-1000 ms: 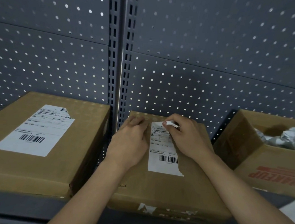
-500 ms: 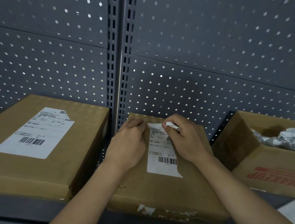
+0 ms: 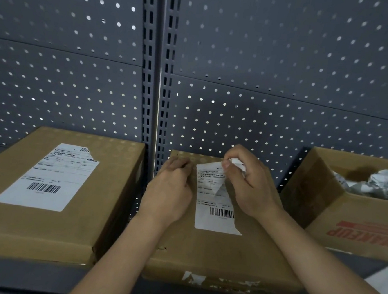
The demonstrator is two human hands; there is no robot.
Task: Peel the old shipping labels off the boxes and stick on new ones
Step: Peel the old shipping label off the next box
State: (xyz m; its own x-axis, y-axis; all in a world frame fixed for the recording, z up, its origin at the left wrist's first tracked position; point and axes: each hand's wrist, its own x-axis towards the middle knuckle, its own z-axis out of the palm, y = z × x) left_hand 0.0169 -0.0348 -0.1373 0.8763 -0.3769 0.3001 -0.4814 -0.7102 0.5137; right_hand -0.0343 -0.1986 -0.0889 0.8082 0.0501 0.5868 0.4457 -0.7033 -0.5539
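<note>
Nearest me: front edge of the middle box (image 3: 214, 254), on the shelf (image 3: 13, 271), with white torn scraps along its front face. The old label (image 3: 215, 209) sits on its top, barcode end toward me and stuck flat. Its right edge looks ragged.

Left hand (image 3: 170, 191) rests on the cardboard just beside the label's left edge. Fingers are curled under with nothing visibly in them. I read it as holding the box down.

Right hand (image 3: 250, 187) pinches the label's far right corner between thumb and forefinger. That corner is lifted and crumpled, and the paper below it is wrinkling.

Handling call: thin paper on strong adhesive, so it tears easily and could take the cardboard skin with it. I'd grip low, close to the peel line rather than on the crumpled tip. Pull low and slow toward me, diagonally, with the left hand bracing. The box itself looks stiff, and I can't judge its weight.

Left box (image 3: 40, 227) sits just beside, across the shelf upright (image 3: 158, 73). Its label (image 3: 47, 176) is nearly whole, with only the far right corner torn off.

Right of the work, an open carton (image 3: 357, 231) holds crumpled paper (image 3: 382, 184), probably peeled waste.

Behind everything is the perforated back panel (image 3: 266, 59). No new labels that I can identify in view.
</note>
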